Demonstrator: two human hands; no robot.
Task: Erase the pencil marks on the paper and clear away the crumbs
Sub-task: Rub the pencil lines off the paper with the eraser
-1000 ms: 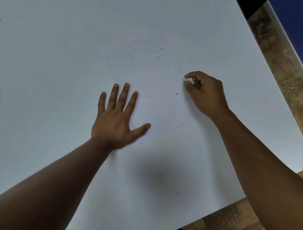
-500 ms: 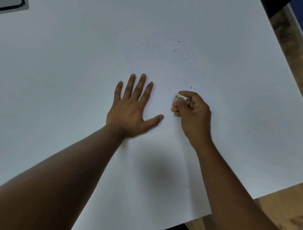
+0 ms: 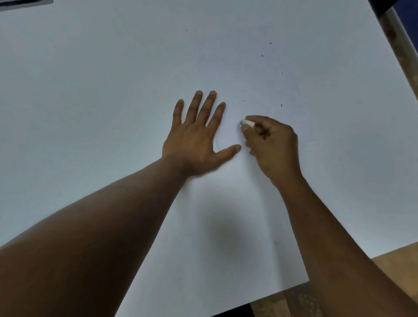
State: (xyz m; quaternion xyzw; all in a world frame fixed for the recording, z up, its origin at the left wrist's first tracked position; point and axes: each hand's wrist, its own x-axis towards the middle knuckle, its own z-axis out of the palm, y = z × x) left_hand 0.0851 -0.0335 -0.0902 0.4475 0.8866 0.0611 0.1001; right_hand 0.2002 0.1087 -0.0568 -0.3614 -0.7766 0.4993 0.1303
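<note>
A large white sheet of paper [image 3: 113, 101] covers nearly the whole view. My left hand [image 3: 199, 135] lies flat on it, palm down, fingers spread. Just right of its thumb, my right hand [image 3: 271, 142] is closed on a small white eraser [image 3: 247, 123], whose tip touches the paper. Several tiny dark crumbs [image 3: 281, 105] are scattered on the paper beyond and to the right of my right hand. Any pencil marks are too faint to make out; a faint short line [image 3: 311, 140] shows to the right of the right hand.
The paper's front edge runs diagonally at the lower right, over a brown wooden surface [image 3: 389, 262]. A worn wooden strip [image 3: 398, 52] borders the paper at the upper right. A dark flat object [image 3: 22, 2] peeks in at the top left corner.
My right hand with the eraser has come down and left, from well right of my left hand to just beside its thumb. My left hand has stayed flat on the paper.
</note>
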